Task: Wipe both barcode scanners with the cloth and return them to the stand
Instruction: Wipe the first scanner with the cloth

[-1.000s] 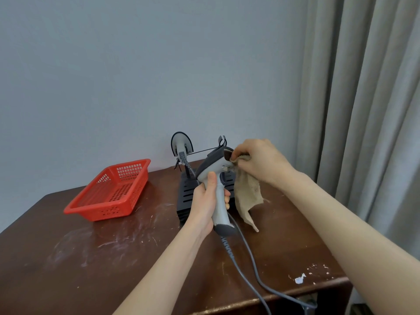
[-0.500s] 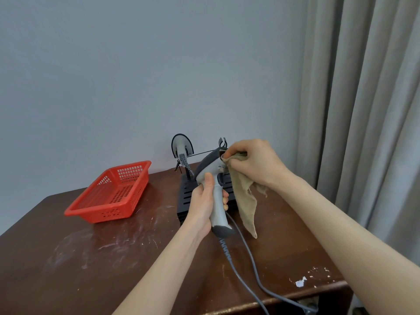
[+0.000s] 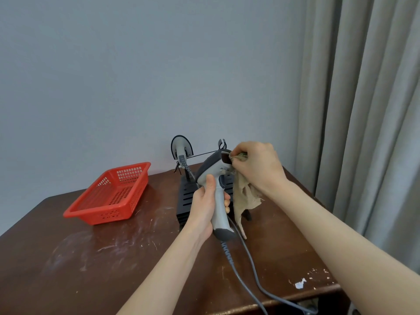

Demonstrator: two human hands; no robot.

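Left hand [image 3: 204, 210] wraps the grip of a grey barcode scanner [image 3: 216, 189], fingers closed around it, held upright above the counter [image 3: 91, 258] in front of the black stand [image 3: 185, 198]. Right hand [image 3: 256, 167] pinches a beige cloth [image 3: 244, 198] against the scanner's head; fingertips bunched into the fabric, scan window mostly covered. Cloth hangs down on the right, hiding part of the stand. Second scanner [image 3: 180, 148] sits on the stand at the far side, facing away; its handle is hard to make out. Cable [image 3: 247, 264] runs off the near counter edge, end cut off. Red basket [image 3: 109, 196] at left.
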